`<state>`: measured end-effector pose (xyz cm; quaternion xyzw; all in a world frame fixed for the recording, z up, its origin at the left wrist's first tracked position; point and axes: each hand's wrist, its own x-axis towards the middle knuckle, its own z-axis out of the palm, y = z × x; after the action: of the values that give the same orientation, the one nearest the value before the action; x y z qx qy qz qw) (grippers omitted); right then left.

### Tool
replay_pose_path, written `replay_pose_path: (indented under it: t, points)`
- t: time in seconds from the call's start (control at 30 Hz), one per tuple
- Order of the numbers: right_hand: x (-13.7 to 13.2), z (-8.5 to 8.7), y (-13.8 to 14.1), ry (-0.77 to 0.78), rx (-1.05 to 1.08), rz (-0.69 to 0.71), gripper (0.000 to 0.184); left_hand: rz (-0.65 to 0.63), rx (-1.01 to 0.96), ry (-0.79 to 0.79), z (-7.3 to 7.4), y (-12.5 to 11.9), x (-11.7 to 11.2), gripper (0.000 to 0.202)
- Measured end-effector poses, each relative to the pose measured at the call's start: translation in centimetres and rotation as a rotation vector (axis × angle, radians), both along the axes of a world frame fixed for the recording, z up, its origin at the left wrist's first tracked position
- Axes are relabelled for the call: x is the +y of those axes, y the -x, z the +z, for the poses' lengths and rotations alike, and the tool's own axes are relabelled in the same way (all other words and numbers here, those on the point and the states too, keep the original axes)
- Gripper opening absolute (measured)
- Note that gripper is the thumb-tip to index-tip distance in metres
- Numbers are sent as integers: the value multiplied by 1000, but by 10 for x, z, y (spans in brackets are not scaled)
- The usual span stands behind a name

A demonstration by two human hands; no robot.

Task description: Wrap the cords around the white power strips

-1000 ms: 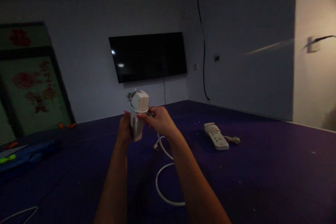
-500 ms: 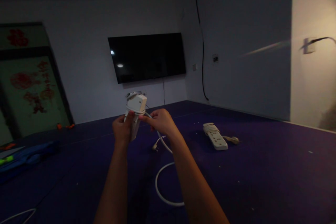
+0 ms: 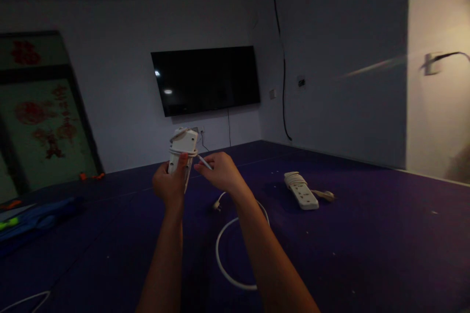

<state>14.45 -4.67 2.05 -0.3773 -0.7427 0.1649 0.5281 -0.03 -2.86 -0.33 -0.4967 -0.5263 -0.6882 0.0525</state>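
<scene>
My left hand [image 3: 171, 181] is closed around a white power strip [image 3: 184, 140], held up and tilted, its thumb across the front. Turns of white cord are wound round the strip near its upper end. Just to the right, my right hand [image 3: 220, 171] pinches the white power cord [image 3: 204, 162] where it leaves the strip. From there the cord drops and lies in a wide loop on the purple surface, partly hidden by my right forearm. Its plug [image 3: 217, 205] rests on the surface beyond the loop.
A second power strip [image 3: 307, 199], with its cord wrapped round one end, lies to the right. Blue cloth [image 3: 44, 220] is at the left, and another white cord [image 3: 31, 298] at the lower left. A television [image 3: 207, 80] hangs on the far wall.
The held power strip has shifted slightly left and turned a little. My right hand is now farther from the strip, with a short stretch of cord showing between them.
</scene>
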Motion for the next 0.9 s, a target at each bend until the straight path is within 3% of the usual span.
replay_pose_path:
  t: [0.1, 0.33, 0.47, 0.77, 0.9]
  points:
    - [-3, 2, 2, -23, -58, -57, 26, 192, -38, -7, 1, -7, -2, 47]
    - [-14, 5, 10, -17, -125, -254, 48, 326, 42, 36, 1, -20, -8, 41]
    - [-17, 5, 11, -27, -130, -292, 53, 390, 110, 15, 1, -24, -10, 36]
    - [-11, 4, 6, 38, 37, -302, 63, 433, 327, -172, -8, -28, -4, 47]
    - [-7, 3, 4, 74, 91, -299, 65, 387, 378, -202, -10, -30, -2, 47]
